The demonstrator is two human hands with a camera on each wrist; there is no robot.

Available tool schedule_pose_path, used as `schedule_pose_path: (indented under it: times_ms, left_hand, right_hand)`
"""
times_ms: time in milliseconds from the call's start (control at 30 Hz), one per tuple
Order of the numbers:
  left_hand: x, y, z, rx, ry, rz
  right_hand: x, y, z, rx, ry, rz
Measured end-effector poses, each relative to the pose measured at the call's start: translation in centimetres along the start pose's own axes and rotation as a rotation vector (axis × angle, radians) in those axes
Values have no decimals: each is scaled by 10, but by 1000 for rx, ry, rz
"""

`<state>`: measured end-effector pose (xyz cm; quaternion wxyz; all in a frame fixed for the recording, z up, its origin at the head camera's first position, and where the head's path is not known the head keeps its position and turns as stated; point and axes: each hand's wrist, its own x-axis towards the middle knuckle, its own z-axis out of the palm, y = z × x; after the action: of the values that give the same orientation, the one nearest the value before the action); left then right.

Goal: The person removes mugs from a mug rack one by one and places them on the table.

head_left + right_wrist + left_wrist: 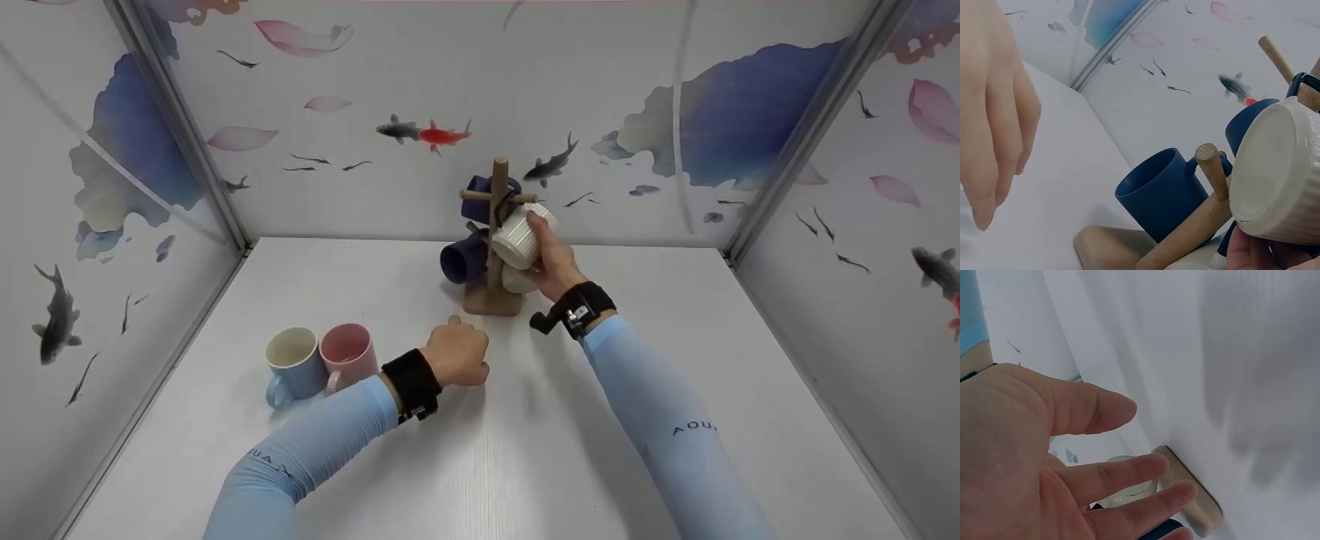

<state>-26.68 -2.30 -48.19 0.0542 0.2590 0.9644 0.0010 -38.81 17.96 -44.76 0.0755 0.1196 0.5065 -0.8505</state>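
Note:
My right hand (555,266) grips a white ribbed mug (523,238) with a dark handle, tilted beside the post of a wooden mug rack (493,302). The right wrist view shows its pale base (1269,163) and the dark handle (1302,84) up near a peg. Below this mug another white mug (517,282) is partly hidden. Dark blue mugs hang on the rack, one low on the left (461,260) and one higher behind the post (477,201). My left hand (459,355) hovers over the table in front of the rack, fingers loosely extended, holding nothing.
A light blue mug (301,373) and a pink mug (350,352) stand upright side by side on the white table (660,375), left of my left hand. Printed panels (337,187) enclose the table at the back and sides.

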Motion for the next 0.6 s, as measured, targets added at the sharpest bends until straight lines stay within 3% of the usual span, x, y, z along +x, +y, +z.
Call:
schedule_pose_path:
  times_ms: [167,400,600]
  left_hand:
    - [-1,2,12,-19,9,32]
    - [-1,3,25,-75,99,101]
    - [-1,0,28,-114,80,116]
  right_hand:
    - [-3,-3,-2,-22,-2,1]
    - [-7,-3,-2,2,-20,-4]
    - [-7,-5,-2,58,-85,-26]
